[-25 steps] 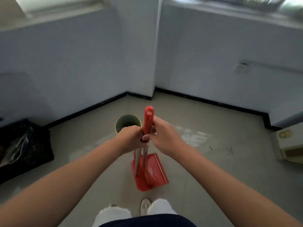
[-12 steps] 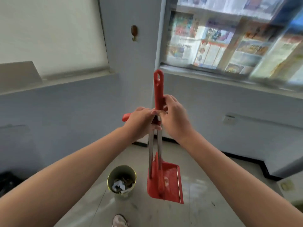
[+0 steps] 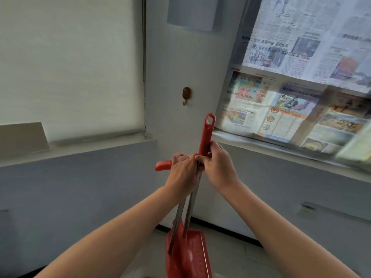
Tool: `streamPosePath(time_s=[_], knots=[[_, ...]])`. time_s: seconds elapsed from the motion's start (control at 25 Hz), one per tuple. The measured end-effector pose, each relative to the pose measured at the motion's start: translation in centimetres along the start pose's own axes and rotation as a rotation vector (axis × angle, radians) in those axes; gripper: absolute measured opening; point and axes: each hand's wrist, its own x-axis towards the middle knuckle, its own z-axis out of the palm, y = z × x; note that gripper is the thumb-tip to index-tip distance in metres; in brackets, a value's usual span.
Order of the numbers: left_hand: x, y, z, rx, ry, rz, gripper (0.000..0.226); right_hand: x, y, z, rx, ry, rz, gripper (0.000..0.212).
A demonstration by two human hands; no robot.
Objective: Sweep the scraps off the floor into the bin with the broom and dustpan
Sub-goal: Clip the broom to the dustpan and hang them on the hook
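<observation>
Left hand (image 3: 183, 173) and right hand (image 3: 217, 167) clenched around handles, red dustpan (image 3: 186, 255) hanging below.

Bin gone from view; dustpan (image 3: 188, 255) lifted higher.

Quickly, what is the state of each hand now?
Left hand: closed around the red handle that sticks out sideways.
Right hand: closed around the upright red handle.
</observation>
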Motion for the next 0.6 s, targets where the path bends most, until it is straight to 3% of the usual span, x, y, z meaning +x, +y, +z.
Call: streamPosePath(time_s=[0.12, 0.6], knots=[[3.7, -1.9, 1.2, -0.278, 0.058, -0.213, 0.019, 4.5, 1.1, 2.4, 0.026, -0.001, 0.032, 0.022], [18.1, -11.9, 7.9, -0.395, 0.088, -0.577, 0.022, 22.0, 8.5, 10.9, 0.187, -0.264, 0.112, 0.025]])
